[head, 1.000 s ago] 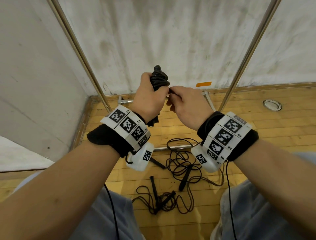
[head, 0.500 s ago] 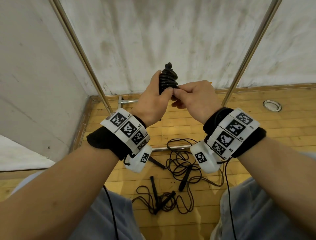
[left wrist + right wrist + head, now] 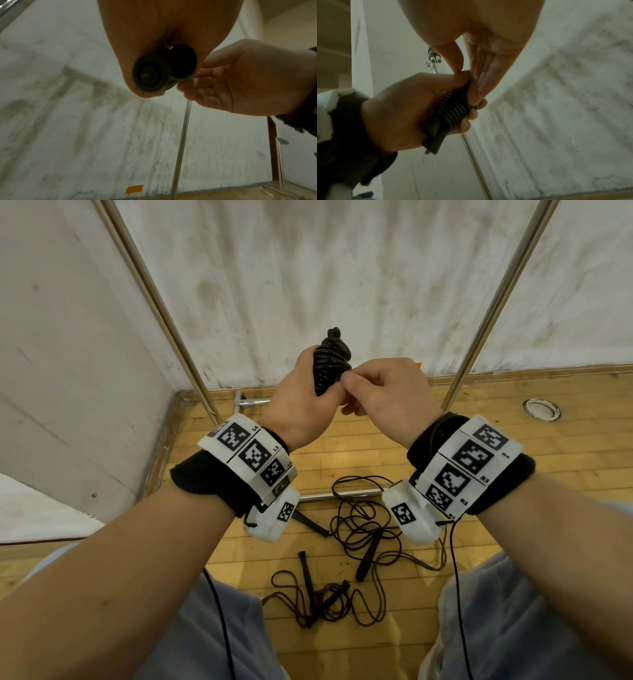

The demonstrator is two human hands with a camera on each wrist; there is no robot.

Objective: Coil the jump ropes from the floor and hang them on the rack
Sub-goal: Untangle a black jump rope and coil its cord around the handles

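Observation:
A black jump rope [image 3: 330, 361] is wound tightly round its two handles into a bundle. My left hand [image 3: 298, 405] grips that bundle upright at chest height in front of the wall. My right hand [image 3: 380, 392] pinches the cord at the bundle's right side with thumb and fingertips. In the left wrist view the two round handle ends [image 3: 149, 75] stick out below my left palm. The right wrist view shows the stacked coils [image 3: 453, 115] inside my left hand [image 3: 399, 115], with my right fingers [image 3: 481, 86] pressed on them. Two loose black ropes [image 3: 363, 529] [image 3: 318, 601] lie tangled on the floor.
The rack's two slanted metal poles [image 3: 161, 313] [image 3: 489, 313] rise on either side of my hands, and its base bar [image 3: 342, 494] lies on the wooden floor. A bundle with white ends [image 3: 435, 60] hangs high on a rack pole. A stained white wall stands close behind.
My right hand has risen a little and its fingertips have closed onto the bundle's side. My left hand keeps its grip, with the bundle shifted slightly to the right.

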